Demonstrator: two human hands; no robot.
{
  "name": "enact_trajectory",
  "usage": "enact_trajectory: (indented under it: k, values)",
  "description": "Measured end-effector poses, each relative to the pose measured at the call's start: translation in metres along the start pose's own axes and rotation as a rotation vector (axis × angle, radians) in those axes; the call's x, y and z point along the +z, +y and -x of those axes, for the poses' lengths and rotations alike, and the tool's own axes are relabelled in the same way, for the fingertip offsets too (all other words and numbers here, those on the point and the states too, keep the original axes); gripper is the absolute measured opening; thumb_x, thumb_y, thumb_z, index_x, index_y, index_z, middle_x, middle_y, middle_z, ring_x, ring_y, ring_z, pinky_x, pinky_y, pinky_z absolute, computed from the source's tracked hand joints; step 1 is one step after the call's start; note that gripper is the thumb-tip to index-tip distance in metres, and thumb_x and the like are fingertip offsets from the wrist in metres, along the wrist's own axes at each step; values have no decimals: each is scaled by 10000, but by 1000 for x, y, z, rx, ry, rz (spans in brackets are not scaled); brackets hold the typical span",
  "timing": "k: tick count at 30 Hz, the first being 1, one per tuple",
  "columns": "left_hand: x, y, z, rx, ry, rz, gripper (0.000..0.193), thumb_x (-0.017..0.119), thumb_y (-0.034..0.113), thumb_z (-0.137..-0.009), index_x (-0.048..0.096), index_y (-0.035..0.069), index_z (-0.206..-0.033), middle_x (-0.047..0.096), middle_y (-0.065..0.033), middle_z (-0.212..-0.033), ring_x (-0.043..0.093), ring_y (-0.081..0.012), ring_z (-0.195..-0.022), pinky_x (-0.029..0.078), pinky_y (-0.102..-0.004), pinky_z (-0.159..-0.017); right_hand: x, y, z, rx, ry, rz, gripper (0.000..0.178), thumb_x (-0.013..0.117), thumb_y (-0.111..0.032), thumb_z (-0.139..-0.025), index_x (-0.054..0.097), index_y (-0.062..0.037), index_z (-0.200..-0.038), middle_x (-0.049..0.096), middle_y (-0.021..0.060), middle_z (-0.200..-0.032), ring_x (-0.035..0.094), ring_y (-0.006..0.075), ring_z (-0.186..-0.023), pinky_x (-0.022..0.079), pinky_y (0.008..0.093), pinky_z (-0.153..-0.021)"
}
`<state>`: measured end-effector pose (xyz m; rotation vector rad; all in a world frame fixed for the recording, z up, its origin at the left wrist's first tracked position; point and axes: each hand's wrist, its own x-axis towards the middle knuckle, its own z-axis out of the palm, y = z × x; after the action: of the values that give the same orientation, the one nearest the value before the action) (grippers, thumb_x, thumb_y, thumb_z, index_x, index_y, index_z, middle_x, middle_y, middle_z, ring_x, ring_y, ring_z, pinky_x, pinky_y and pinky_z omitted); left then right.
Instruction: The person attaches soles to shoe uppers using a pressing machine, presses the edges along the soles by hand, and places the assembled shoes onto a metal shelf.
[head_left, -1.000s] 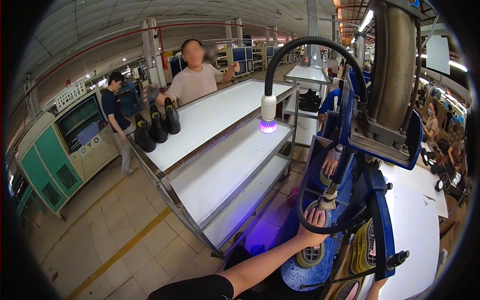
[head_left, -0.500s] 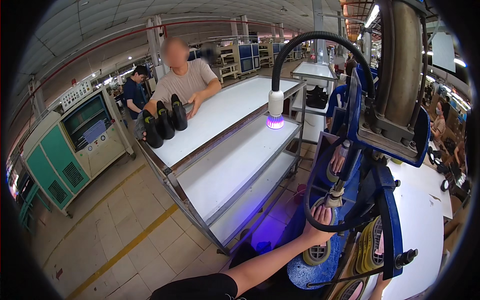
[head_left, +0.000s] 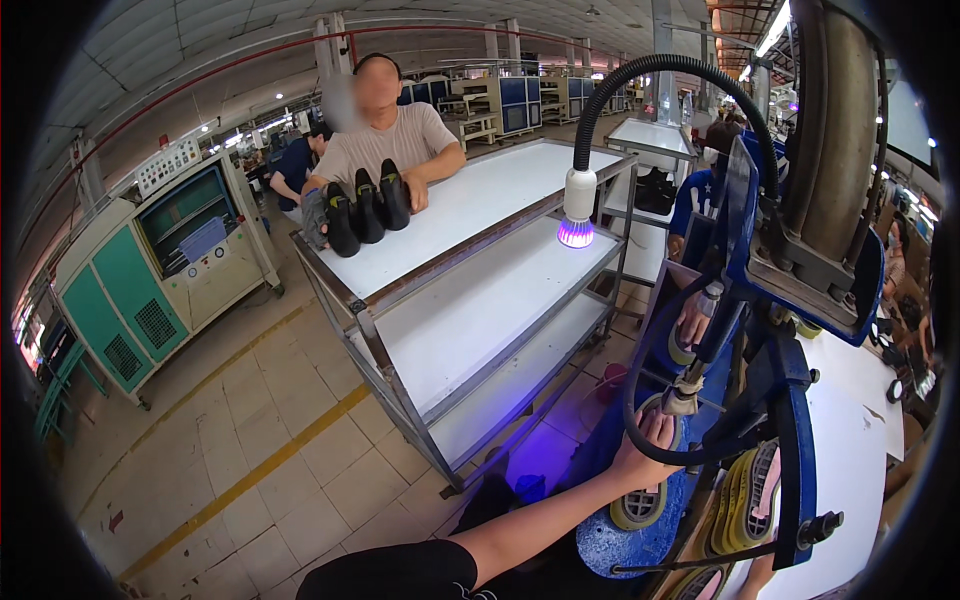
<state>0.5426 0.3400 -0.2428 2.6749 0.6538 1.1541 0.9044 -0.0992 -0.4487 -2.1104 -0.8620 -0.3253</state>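
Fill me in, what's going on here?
The left hand rests on a yellow-rimmed shoe sole on a blue pad, with more soles to its right. Some of the right arm shows at the lower edge; what its hand does is hidden. A lamp glows purple nearby. Across the white-topped rack, a person in a beige shirt has both hands by three black shoes.

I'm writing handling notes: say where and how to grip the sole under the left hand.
Probably best by the rounded near end of the sole, from the wearer's side, fingers and thumb across its rim: that end shows uncovered on the blue platform, while the left hand covers part farther along.
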Motion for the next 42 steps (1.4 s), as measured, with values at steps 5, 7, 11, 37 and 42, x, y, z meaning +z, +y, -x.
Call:
enact_trajectory:
  k: [5,7,11,37,42]
  values:
    - [-11,-6,14,-48,-53,-27,895,796,479,-808,492,-147,-1371,533,-383,-1362,531,-498,-1321,300,-646,-1178,39,-60,-1,42,164,-38,334,517,-179,-1069,636,59,-1271,684,145,-1112,647,216,-1034,522,315,-925]
    - [-12,-4,23,-50,-109,-30,829,706,399,-871,404,-93,-1466,496,-319,-1393,466,-485,-1382,232,-605,-1219,41,-40,7,-207,189,314,346,526,-197,-1060,649,56,-1263,696,175,-1119,658,267,-1043,528,345,-936]
    - [-11,29,4,30,-14,147,786,697,386,-870,436,-36,-1480,513,-301,-1382,481,-484,-1354,258,-625,-1192,-78,96,4,-412,316,912,392,552,-270,-1026,685,27,-1243,709,251,-1170,656,428,-1097,517,454,-987]
    - [-51,56,64,-54,-145,90,579,733,273,-810,641,-26,-1297,573,-330,-1312,519,-475,-1315,305,-649,-1167,-68,-106,57,90,68,312,305,634,-180,-962,698,-66,-1238,668,183,-1357,562,377,-1344,374,480,-1175]
    - [-56,53,70,-24,-105,37,536,709,241,-823,647,-33,-1279,580,-322,-1291,508,-477,-1318,312,-649,-1162,-65,-116,62,108,28,309,304,629,-187,-968,694,-70,-1240,665,185,-1360,562,377,-1343,375,481,-1173]
